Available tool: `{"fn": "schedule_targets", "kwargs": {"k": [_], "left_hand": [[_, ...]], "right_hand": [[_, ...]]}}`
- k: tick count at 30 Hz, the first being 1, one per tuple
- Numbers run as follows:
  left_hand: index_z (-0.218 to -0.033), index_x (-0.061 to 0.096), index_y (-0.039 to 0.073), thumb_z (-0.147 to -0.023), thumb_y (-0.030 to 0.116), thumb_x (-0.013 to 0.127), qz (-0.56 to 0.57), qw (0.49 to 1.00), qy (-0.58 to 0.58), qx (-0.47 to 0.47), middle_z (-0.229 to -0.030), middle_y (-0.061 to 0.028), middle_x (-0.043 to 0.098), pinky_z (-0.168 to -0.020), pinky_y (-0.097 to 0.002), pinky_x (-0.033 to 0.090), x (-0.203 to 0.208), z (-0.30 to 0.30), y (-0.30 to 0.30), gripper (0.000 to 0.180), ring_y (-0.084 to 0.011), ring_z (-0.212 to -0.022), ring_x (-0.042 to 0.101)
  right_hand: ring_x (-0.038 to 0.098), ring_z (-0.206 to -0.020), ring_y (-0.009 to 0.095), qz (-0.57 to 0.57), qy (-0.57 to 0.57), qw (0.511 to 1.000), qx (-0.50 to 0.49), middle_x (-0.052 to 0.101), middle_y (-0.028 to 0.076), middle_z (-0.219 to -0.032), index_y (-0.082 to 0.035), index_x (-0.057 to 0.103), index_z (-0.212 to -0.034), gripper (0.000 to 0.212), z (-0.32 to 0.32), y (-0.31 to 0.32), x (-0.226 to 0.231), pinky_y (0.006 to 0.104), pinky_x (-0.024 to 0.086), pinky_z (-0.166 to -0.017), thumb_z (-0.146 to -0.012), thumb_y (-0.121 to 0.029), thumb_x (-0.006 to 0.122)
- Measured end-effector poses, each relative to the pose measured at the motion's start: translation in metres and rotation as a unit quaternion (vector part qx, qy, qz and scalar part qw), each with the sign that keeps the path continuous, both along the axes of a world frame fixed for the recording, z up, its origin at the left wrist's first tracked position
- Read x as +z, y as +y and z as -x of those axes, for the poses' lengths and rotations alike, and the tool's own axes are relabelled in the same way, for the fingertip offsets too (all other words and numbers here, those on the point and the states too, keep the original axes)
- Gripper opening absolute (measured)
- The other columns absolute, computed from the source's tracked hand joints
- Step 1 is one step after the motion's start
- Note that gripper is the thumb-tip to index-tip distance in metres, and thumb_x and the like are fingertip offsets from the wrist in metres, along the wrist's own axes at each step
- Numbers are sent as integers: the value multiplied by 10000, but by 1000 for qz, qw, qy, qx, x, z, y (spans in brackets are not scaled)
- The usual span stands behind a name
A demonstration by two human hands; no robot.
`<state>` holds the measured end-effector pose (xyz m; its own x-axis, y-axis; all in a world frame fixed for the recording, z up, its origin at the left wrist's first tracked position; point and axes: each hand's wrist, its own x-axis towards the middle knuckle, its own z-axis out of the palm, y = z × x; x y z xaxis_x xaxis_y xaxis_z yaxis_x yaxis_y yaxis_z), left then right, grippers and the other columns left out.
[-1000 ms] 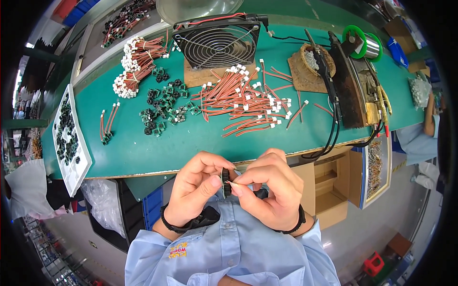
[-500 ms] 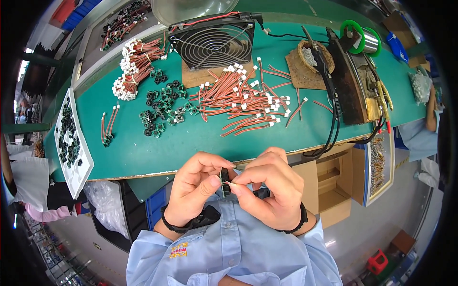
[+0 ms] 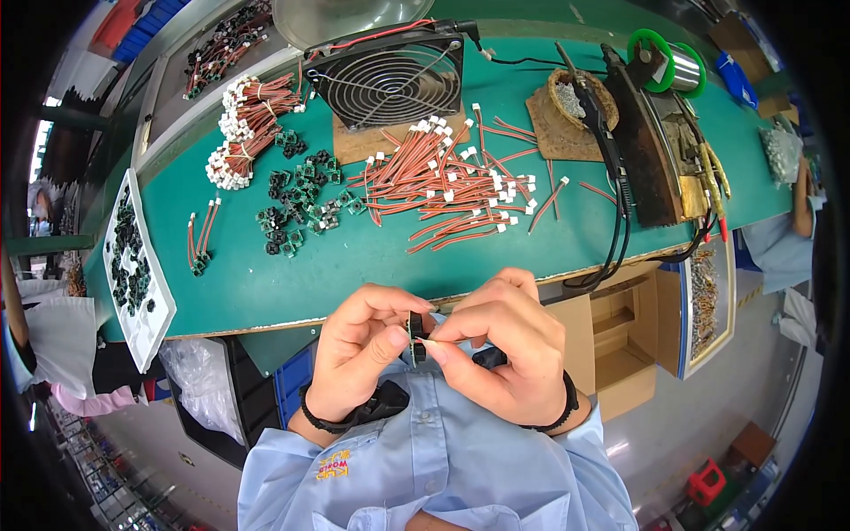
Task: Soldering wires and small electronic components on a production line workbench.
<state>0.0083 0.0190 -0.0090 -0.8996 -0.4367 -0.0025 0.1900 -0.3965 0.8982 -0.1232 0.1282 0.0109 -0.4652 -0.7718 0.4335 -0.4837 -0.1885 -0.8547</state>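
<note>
Just off the bench's front edge, my left hand (image 3: 359, 350) grips a small green circuit board with black parts (image 3: 415, 334) between thumb and fingers, held on edge. My right hand (image 3: 509, 350) is closed in a pinch right against the board. Something thin and pale shows at its thumb and fingertip, too small to name. On the green bench beyond lie a loose heap of red-and-black wire leads with white connectors (image 3: 443, 181) and a cluster of small circuit boards (image 3: 305, 199). Two leads joined to a board (image 3: 202, 239) lie farther left.
A black fan (image 3: 390, 87) stands at the back, beside bundled leads (image 3: 239, 142). On the right are a soldering stand (image 3: 651, 150) with cables, a round bowl (image 3: 567, 97) and a solder spool (image 3: 682, 71). A white tray of boards (image 3: 155, 319) overhangs the left edge. Cardboard boxes (image 3: 620, 354) sit below.
Both hands keep nearly the same pose around the circuit board. The view has shifted slightly, so the bench things appear a little farther left.
</note>
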Motion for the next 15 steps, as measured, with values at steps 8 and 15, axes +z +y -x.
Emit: {"fn": "schedule_targets", "kwargs": {"k": [8, 15], "left_hand": [[-1075, 495, -16, -892, 167, 531, 4, 1000, -8, 3, -1002, -106, 569, -816, -298, 424, -1, 0, 1, 261, -173, -924, 550], [-1071, 494, -19, -891, 166, 533, 8, 1000, -16, 7, -998, -114, 573, -819, -297, 424, 0, 1, 2, 261, -173, -927, 551]], "right_hand": [[486, -540, 112, -7, -1, 1000, 3, 579, -1, -689, -55, 608, -735, 137, 2, 1, -1, 271, 349, -627, -642, -26, 704], [496, -561, 113, -5, 2, 1000, 6, 575, -6, -692, -65, 614, -741, 148, 4, 2, 0, 275, 340, -636, -635, -19, 706]]}}
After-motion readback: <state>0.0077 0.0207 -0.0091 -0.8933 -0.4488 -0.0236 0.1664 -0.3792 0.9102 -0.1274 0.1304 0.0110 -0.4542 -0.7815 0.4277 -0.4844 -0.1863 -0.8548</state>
